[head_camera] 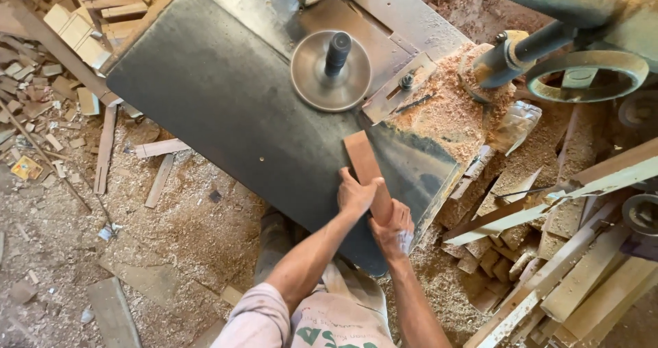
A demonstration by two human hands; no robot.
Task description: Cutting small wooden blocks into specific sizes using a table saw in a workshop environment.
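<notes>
A short reddish-brown wooden board (363,159) lies on the dark metal machine table (219,94), its far end pointing toward the round spindle disc (330,70) with a black shaft. My left hand (355,194) presses on the board's left edge, thumb across its top. At the board's near end, my right hand (394,228) grips it from the right side. Both hands sit close to the table's near corner.
A pile of sawdust (449,111) covers the table's right side beside a metal guide plate (401,87). Stacked timber strips (576,252) lie on the right. Wood offcuts (62,94) and shavings litter the floor at left. A grey handwheel (586,74) stands upper right.
</notes>
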